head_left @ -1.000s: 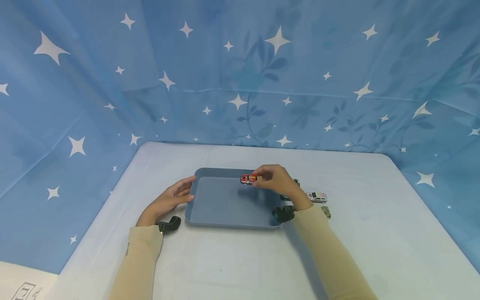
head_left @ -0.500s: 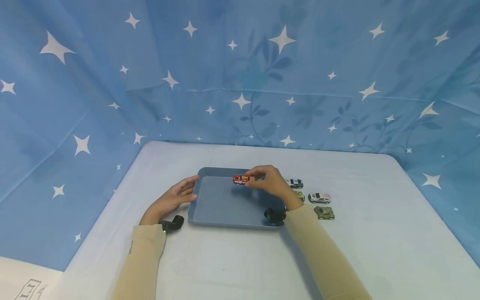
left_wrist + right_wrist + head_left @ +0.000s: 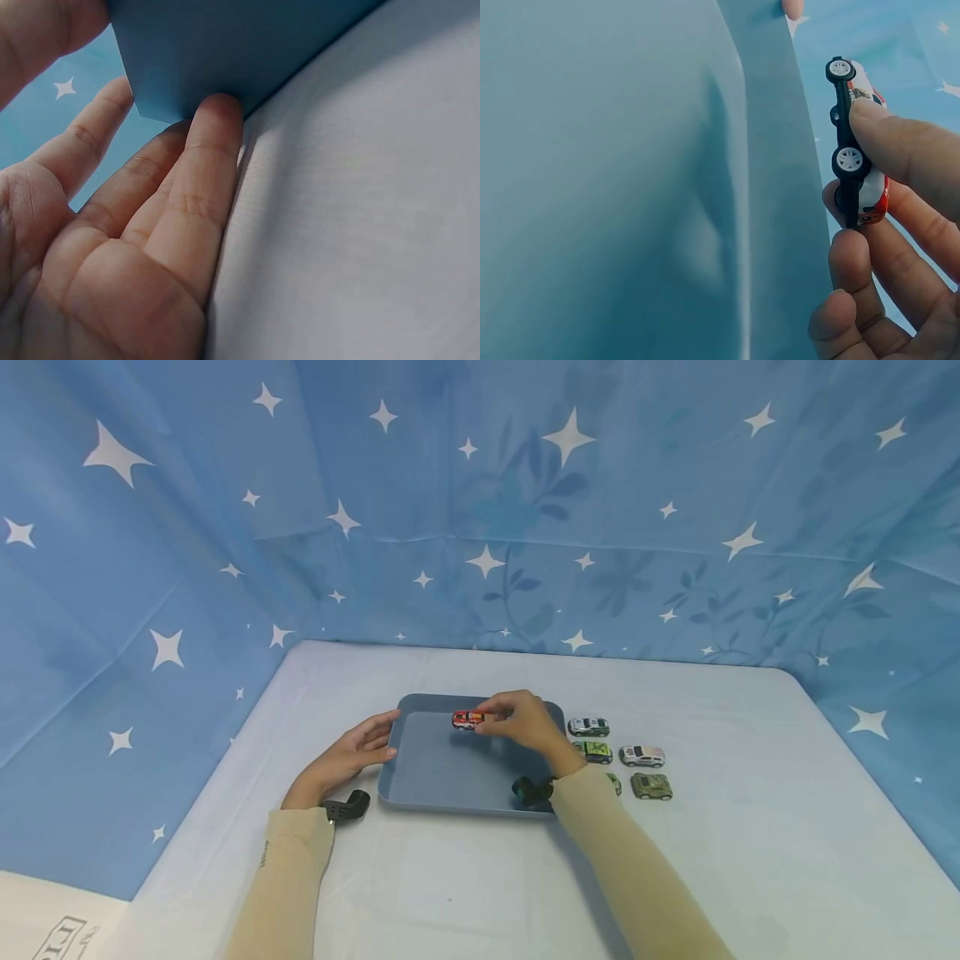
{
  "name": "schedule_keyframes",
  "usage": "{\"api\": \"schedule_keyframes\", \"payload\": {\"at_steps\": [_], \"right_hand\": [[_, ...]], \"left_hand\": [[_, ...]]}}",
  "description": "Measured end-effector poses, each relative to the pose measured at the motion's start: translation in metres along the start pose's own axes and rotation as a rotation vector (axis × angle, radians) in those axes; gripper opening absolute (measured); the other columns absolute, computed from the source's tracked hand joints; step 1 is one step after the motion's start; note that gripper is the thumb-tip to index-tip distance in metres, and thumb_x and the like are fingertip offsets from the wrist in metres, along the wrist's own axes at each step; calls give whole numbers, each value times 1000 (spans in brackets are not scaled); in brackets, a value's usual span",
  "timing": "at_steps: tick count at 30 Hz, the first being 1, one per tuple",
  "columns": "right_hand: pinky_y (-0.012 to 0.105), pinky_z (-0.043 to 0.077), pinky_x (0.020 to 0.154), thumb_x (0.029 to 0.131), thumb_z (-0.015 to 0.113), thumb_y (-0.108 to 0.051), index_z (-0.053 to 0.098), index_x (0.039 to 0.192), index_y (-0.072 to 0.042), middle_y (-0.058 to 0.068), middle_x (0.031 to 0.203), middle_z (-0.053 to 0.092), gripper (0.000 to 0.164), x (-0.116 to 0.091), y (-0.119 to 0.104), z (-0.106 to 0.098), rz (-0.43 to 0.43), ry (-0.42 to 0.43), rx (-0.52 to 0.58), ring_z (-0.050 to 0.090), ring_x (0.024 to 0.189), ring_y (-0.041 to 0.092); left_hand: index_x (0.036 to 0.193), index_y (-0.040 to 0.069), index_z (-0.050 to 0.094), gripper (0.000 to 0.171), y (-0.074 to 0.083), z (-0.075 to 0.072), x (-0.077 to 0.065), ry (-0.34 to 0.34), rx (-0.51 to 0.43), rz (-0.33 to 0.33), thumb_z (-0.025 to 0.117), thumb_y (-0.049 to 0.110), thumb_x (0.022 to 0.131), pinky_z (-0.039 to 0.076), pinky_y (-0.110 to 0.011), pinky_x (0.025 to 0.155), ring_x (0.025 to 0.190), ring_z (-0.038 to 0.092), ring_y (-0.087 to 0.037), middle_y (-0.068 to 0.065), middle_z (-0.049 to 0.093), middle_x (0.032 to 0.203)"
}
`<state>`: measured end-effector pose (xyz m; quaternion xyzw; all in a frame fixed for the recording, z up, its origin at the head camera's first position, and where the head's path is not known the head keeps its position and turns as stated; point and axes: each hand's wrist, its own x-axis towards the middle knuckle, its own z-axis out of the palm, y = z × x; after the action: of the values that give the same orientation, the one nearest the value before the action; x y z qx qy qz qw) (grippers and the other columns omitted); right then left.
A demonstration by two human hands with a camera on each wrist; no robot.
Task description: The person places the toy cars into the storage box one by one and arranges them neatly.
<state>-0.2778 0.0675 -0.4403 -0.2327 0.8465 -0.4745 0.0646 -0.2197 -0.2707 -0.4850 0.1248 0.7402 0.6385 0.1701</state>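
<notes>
My right hand [image 3: 517, 723] pinches a red, white and orange toy car [image 3: 468, 720] between thumb and fingers. It holds the car above the far part of a shallow blue-grey tray [image 3: 450, 806]. The right wrist view shows the toy car [image 3: 859, 142] from the side, its white wheels and black underside turned toward the tray's interior. At the tray's left side is my left hand [image 3: 352, 757]. In the left wrist view, extended fingertips [image 3: 217, 116] touch the outer wall of the tray [image 3: 195, 52], close to the tabletop.
Right of the tray stand several toy cars: a white and green one [image 3: 588, 727], a bright green one [image 3: 595, 752], a white one [image 3: 642, 756], and a camouflage one [image 3: 651, 786]. Another green car [image 3: 615, 783] is partly hidden by the right sleeve. A starry blue curtain [image 3: 450, 510] hangs behind the white table.
My right hand has moved left across the tray with the toy car, uncovering more of the cars on the right. The left hand stays at the tray's side. The head view has shifted slightly.
</notes>
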Motion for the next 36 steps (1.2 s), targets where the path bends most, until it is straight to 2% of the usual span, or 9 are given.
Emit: {"api": "schedule_keyframes", "payload": {"at_steps": [14, 20, 28, 36], "right_hand": [[28, 48, 62, 90, 88, -10, 84, 112, -4, 8, 99, 80, 23, 17, -11, 22, 71, -8, -74, 59, 72, 15], [27, 48, 63, 91, 85, -8, 85, 112, -4, 9, 103, 80, 22, 23, -16, 30, 103, -7, -86, 60, 74, 15], [27, 53, 66, 91, 84, -9, 85, 112, -4, 10, 111, 81, 21, 31, -16, 41, 105, -6, -82, 68, 80, 15], [25, 49, 62, 91, 86, -8, 85, 111, -5, 10, 108, 81, 20, 36, -19, 54, 127, -24, -135, 64, 70, 12]], "left_hand": [[171, 0, 24, 78, -1, 0, 0, 17, -2, -11, 67, 7, 106, 26, -62, 128, 160, 27, -49, -28, 27, 174], [171, 1, 25, 77, 0, 1, 1, 17, -1, -7, 67, 7, 106, 27, -62, 128, 160, 28, -49, -27, 28, 174], [171, 2, 24, 77, 2, 1, 1, 18, -2, -25, 66, 7, 107, 24, -62, 129, 161, 25, -49, -27, 25, 175], [172, 4, 24, 77, 1, 1, 0, 17, -14, -33, 65, 8, 107, 24, -62, 129, 161, 24, -48, -26, 24, 175]]}}
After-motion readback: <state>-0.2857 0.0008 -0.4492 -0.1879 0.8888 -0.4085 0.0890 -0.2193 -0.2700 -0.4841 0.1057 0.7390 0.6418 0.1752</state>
